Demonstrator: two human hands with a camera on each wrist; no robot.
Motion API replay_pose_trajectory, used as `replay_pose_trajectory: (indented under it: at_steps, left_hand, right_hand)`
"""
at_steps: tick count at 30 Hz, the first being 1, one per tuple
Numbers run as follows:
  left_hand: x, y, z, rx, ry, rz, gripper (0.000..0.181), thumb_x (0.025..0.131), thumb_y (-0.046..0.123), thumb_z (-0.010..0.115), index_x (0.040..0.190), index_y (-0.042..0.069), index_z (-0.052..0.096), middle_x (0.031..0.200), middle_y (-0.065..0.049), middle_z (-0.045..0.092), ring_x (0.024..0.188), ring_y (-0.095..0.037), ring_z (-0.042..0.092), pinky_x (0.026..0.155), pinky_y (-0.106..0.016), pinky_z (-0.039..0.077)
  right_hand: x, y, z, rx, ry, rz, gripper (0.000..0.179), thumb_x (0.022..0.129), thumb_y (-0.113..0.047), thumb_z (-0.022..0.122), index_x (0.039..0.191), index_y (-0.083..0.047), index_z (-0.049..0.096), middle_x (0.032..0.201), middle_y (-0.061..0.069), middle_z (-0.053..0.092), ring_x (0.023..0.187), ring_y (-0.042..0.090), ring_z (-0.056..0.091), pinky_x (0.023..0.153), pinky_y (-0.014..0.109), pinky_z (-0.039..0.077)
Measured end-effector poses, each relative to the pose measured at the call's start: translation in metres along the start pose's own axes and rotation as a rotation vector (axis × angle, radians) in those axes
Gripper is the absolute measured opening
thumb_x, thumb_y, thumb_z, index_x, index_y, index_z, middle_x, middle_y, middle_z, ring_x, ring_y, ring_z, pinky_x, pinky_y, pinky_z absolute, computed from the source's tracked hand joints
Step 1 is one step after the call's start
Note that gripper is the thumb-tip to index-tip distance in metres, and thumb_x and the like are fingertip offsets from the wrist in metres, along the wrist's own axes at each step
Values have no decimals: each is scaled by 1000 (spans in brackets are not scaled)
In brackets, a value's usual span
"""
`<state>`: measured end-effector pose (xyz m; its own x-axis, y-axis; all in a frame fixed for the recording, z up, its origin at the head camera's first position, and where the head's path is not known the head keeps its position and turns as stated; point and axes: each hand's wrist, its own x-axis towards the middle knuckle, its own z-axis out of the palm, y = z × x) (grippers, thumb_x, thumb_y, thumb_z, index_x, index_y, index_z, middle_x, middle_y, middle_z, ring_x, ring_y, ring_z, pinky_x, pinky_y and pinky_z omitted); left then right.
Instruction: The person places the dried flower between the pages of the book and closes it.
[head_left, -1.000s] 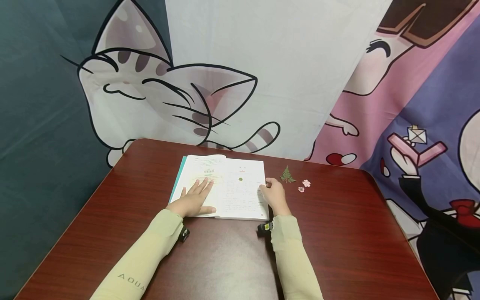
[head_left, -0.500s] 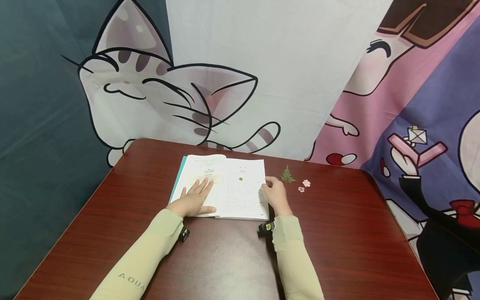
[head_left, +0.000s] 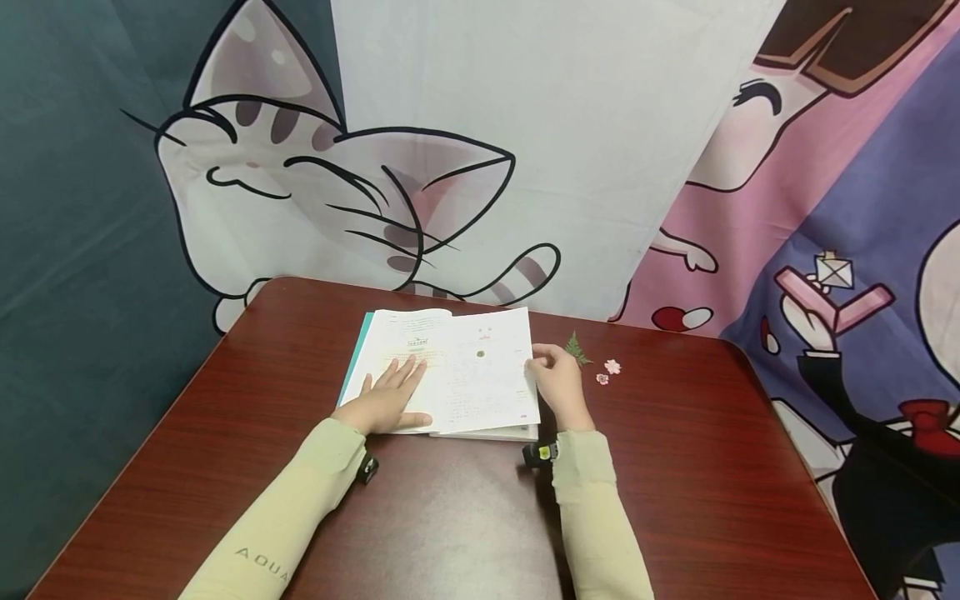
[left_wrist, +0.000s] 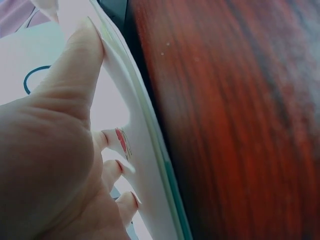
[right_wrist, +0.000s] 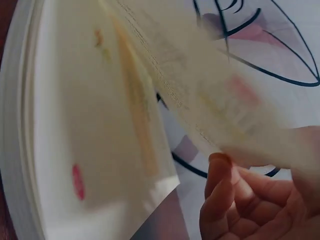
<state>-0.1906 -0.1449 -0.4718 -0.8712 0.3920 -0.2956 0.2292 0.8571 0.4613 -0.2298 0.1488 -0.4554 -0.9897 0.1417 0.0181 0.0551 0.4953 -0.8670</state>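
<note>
An open book [head_left: 386,337] with a teal cover edge lies on the table. My left hand [head_left: 378,406] rests flat on its left page, fingers spread; the thumb [left_wrist: 80,62] lies along the paper in the left wrist view. At the outer edge of the right-hand page [head_left: 487,396], my right hand [head_left: 561,387] pinches the paper between thumb and fingers. That page is raised off the ones below, and the right wrist view shows the gap, with a pink spot [right_wrist: 78,182] on the page underneath. A small greenish round spot [head_left: 481,354] shows on the raised page.
Just beyond the right hand lie a green fern leaf [head_left: 575,348] and two small pink flowers, one larger [head_left: 612,367] and one smaller [head_left: 602,379]. The reddish-brown table [head_left: 712,467] ends at a cartoon-printed cloth [head_left: 585,150] behind.
My right hand has moved slightly right and up, lifting the right-hand page so its lower edge stands off the stack. The left hand has stayed in place.
</note>
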Motion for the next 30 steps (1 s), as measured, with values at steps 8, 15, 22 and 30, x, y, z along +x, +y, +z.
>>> replay_pose_trajectory:
  at_steps: [8, 15, 22, 30]
  left_hand:
    - [-1, 0, -1, 7, 4, 4, 97, 97, 52, 63, 163, 6, 10, 169, -19, 2, 154, -43, -1, 115, -73, 0]
    - [0, -1, -1, 4, 0, 1, 97, 97, 53, 62, 163, 7, 10, 169, -19, 1, 154, -43, -3, 114, -73, 0]
    - [1, -3, 1, 6, -8, -2, 97, 97, 54, 61, 164, 7, 9, 169, -18, 0, 154, -42, -3, 115, -73, 0]
    - [1, -4, 0, -7, -13, 10, 96, 98, 53, 61, 164, 9, 6, 170, -17, -1, 154, -42, -5, 114, -73, -1]
  right_hand:
    - [-1, -11, 3, 310, -24, -31, 27, 102, -6, 53, 121, 1, 71, 96, 14, 67, 79, 22, 61, 69, 31, 55]
    - [2, -17, 12, 400, -194, -56, 28, 105, -7, 52, 124, 5, 67, 109, 20, 70, 79, 10, 65, 71, 24, 55]
    - [9, -9, 35, 323, -330, -140, 34, 105, -21, 56, 130, -1, 66, 120, 18, 70, 97, 16, 65, 84, 31, 52]
    - [8, -16, 59, 229, -358, -198, 25, 102, -16, 58, 117, -1, 70, 108, 16, 70, 90, 19, 66, 81, 33, 53]
